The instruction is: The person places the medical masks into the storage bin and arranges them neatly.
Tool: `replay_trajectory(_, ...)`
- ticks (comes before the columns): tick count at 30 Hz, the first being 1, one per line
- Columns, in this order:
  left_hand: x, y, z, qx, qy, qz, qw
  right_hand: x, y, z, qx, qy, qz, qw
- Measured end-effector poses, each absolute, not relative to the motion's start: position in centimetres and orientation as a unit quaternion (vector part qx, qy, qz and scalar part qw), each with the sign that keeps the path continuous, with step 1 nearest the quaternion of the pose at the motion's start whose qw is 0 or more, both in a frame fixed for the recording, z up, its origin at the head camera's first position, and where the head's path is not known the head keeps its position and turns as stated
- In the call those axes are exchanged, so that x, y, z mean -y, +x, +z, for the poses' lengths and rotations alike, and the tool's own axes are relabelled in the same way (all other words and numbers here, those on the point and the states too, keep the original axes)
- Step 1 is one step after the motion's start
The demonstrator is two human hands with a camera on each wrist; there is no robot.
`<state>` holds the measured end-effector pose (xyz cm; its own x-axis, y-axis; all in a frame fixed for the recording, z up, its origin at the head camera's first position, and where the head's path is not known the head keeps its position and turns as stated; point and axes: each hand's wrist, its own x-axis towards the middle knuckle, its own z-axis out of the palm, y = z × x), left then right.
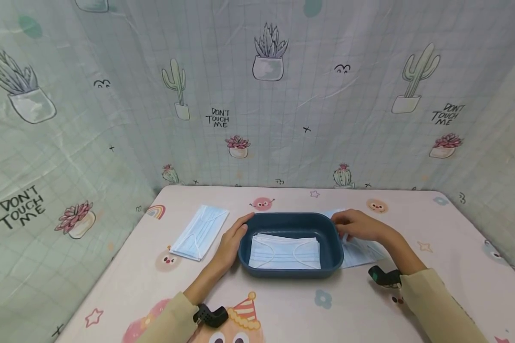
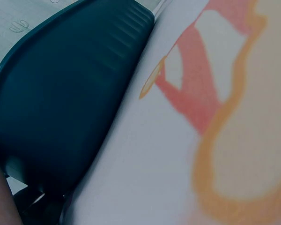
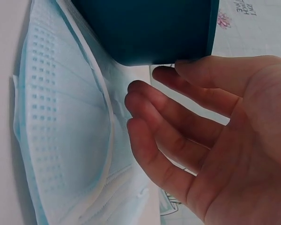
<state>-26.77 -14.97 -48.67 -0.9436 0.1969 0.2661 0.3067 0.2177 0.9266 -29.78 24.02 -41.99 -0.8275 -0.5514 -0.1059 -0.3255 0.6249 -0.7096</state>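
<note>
We see the loose pile of masks (image 1: pixel 360 250) lying just beside the dark blue tray (image 1: pixel 332 257) at its 3 o'clock, long axis running away from us, our right hand (image 1: pixel 358 225) over it relaxed, holding nothing, the left hand (image 1: pixel 231 243) flat against the tray's 9 o'clock wall.

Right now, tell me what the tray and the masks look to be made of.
Tray: seemingly moulded plastic, dark teal, smooth with a soft sheen and rounded corners. Masks in the tray: apparently thin nonwoven fabric, pale blue, matte, pleated, with white ear loops; the right wrist view shows an embossed dot pattern.
</note>
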Motion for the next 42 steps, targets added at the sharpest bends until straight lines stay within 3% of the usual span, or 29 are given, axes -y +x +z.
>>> replay_trajectory(18, 15.0, -26.7, -49.1, 0.788, -0.160, -0.593, 0.048, -24.2, -30.0, -42.4, -0.877, -0.249, -0.359, 0.198)
replay_trajectory(26, 14.5, -26.7, -48.5, 0.786, -0.151, -0.596, 0.065, -23.6, -30.3, -43.9, -0.890, -0.244, -0.353, 0.156)
replay_trajectory(34, 14.1, -24.6, -45.7, 0.779, -0.157, -0.604, 0.057, -23.0, -30.1, -43.9, -0.895, -0.243, -0.348, 0.139)
replay_trajectory(42, 14.0, -25.4, -46.9, 0.782, -0.144, -0.603, 0.065, -23.0, -30.2, -43.7, -0.899, -0.234, -0.347, 0.129)
